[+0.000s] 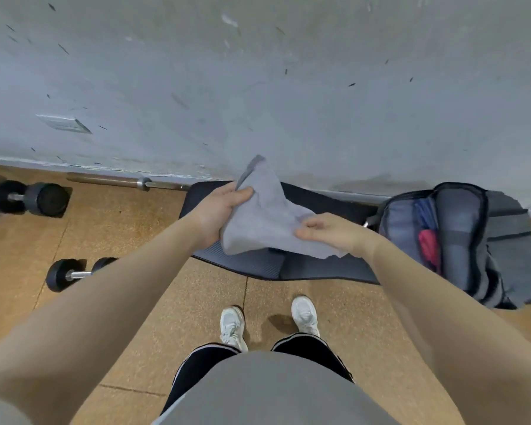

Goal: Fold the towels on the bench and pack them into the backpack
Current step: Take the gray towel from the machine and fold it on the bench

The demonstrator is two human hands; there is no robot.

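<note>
Above bench, one towel (two hands).

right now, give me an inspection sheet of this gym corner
surface: dark padded bench against the wall, partly covered by the towel
job's things: grey towel held up over the bench, loosely bunched; grey backpack open at the bench's right, red and blue items inside
clutter: dumbbells and a barbell on the floor, left
hands: left hand grips the towel's upper part; right hand pinches its lower edge
cables: nothing seen
surroundings: scuffed grey wall, tan floor
</note>
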